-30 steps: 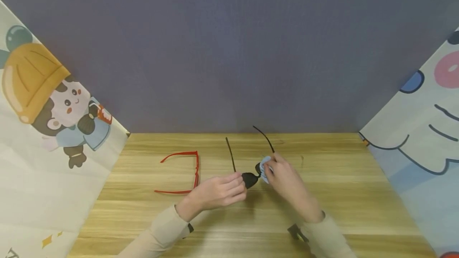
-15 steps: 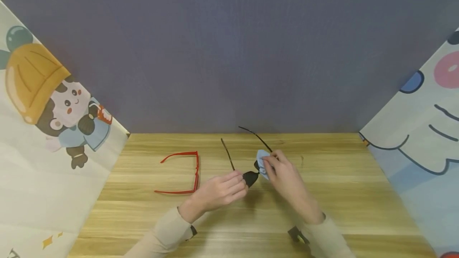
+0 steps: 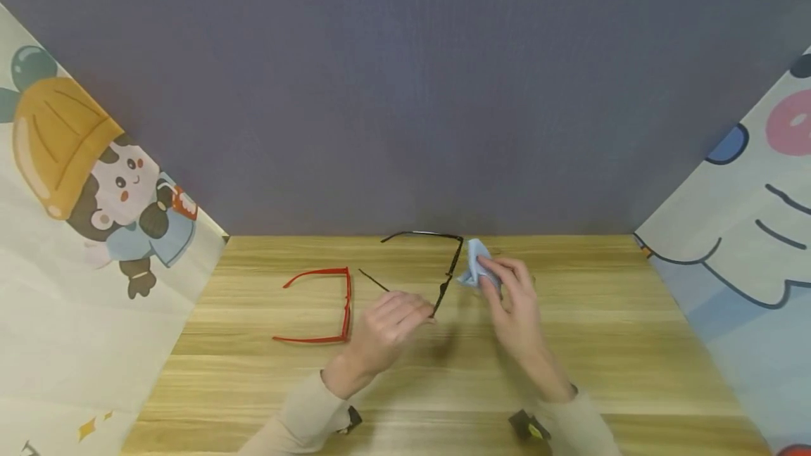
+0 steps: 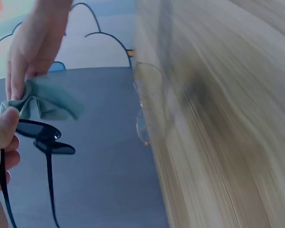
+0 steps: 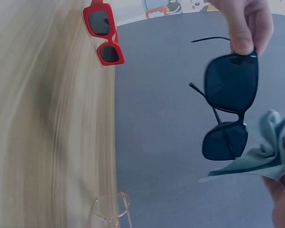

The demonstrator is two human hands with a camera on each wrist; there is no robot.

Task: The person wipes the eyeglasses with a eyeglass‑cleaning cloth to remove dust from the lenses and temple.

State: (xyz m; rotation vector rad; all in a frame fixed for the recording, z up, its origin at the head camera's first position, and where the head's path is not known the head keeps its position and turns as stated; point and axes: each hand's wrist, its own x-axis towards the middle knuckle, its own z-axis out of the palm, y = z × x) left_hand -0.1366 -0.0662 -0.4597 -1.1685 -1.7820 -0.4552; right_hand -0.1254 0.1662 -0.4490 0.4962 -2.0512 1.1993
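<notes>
The left hand (image 3: 383, 333) held black sunglasses (image 5: 230, 83) and the right hand (image 3: 521, 312) a light-blue cloth (image 3: 475, 267), fingers clamped on each.

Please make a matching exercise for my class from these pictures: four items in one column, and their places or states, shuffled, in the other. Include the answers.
Column one
1. Black sunglasses
2. Red sunglasses
3. Light blue cloth
4. Thin-framed glasses

Column two
A. Lying on the wooden table, dark lenses, arms unfolded
B. See-through lenses, shown in the wrist views
C. Held in the left hand
D. Held in the right hand

Right pairs: 1-C, 2-A, 3-D, 4-B
</notes>
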